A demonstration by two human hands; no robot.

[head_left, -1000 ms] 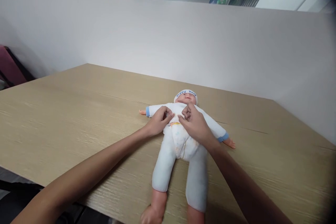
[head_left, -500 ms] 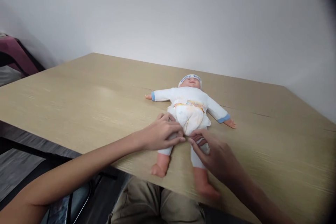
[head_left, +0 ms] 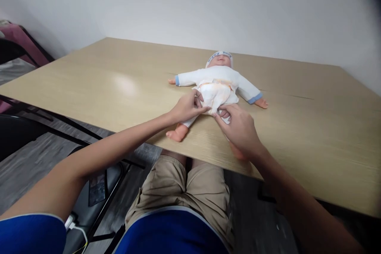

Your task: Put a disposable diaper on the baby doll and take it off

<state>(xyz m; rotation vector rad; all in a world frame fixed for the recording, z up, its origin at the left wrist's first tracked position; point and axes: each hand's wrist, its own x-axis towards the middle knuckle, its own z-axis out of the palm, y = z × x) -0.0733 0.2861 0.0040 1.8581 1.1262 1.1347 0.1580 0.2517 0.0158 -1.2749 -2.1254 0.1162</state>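
Note:
A baby doll (head_left: 218, 73) in white clothes with blue cuffs and a white headband lies on its back, arms spread, feet toward me. A white diaper (head_left: 216, 94) with an orange-patterned waistband covers its middle. My left hand (head_left: 192, 106) pinches the diaper's edge at the doll's crotch and inner leg on the left side. On the other side, my right hand (head_left: 236, 121) grips the diaper's edge between thumb and fingers, partly covering that leg. The fingertips of both hands are close together at the crotch.
The doll lies on a wooden table (head_left: 133, 87) near its front edge, with a pale wall (head_left: 178, 4) behind. To the lower left, a phone (head_left: 97, 188) and a white plug with a cable (head_left: 70, 222) rest on a black chair (head_left: 111, 178).
My view has tilted down, showing my lap and the chair. Both hands stay at the diaper's crotch; the left fingers have shifted along its edge. The doll's legs are spread wider.

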